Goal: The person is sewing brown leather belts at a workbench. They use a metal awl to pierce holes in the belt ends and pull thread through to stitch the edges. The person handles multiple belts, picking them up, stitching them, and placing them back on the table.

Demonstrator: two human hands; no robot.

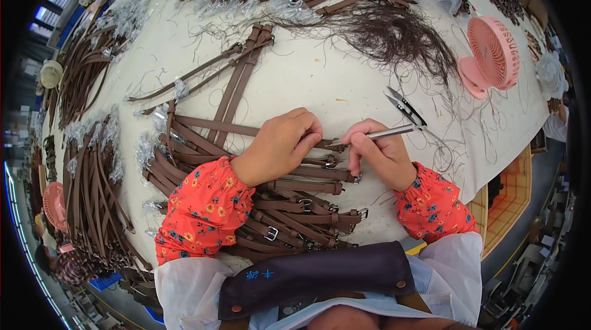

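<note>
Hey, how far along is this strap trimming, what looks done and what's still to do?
Looks partway. A tangle of cut threads on the table suggests many straps are already trimmed. In hand: the left hand presses one brown strap on the pile of buckled straps, while the right hand holds a metal tool at its end. Which straps remain I cannot tell. Spare snips lie nearby.

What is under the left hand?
Under the left hand lies a pile of brown straps with metal buckles. The strap end it presses is covered by the fingers. The right hand holds a metal tool beside it.
</note>
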